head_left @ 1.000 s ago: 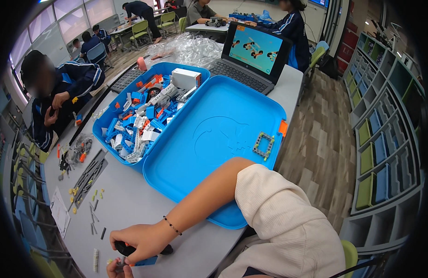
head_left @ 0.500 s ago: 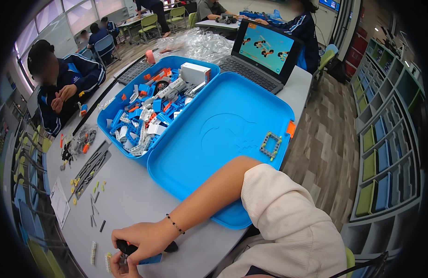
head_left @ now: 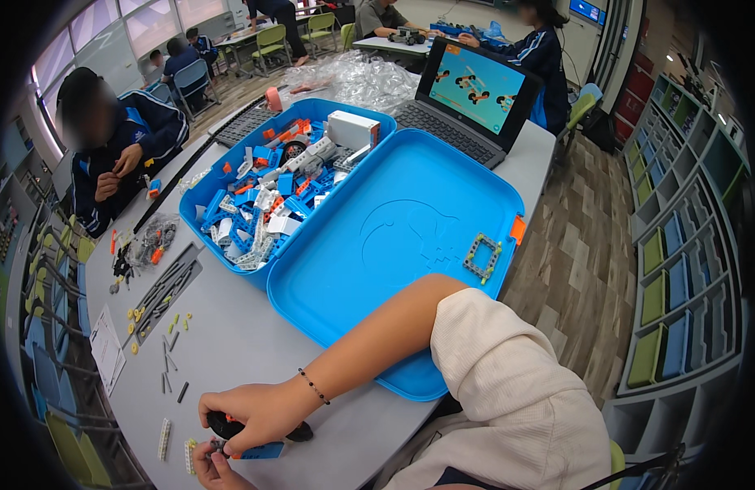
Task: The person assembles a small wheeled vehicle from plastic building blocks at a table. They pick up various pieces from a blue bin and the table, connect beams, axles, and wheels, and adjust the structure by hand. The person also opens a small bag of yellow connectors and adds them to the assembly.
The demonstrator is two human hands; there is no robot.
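Observation:
At the table's near edge my right hand is closed around a black wheel with an orange hub. My left hand pinches a small grey connector piece just below that wheel, and the fingertips of both hands almost meet there. Partly behind my right wrist lies another black piece, perhaps a second wheel. A blue piece shows beneath my right hand. Two pale studded or holed beams, one white and one yellowish, lie beside my hands.
A blue bin full of building parts stands beyond, with its blue lid under my right forearm. The lid bears a grey frame. Dark axles and yellow bushings lie left. A laptop stands behind; a person sits left.
The view has shifted slightly. My hands stay together at the wheel, with the grey connector now showing more plainly between the fingertips. The person at left has lowered their hands a little.

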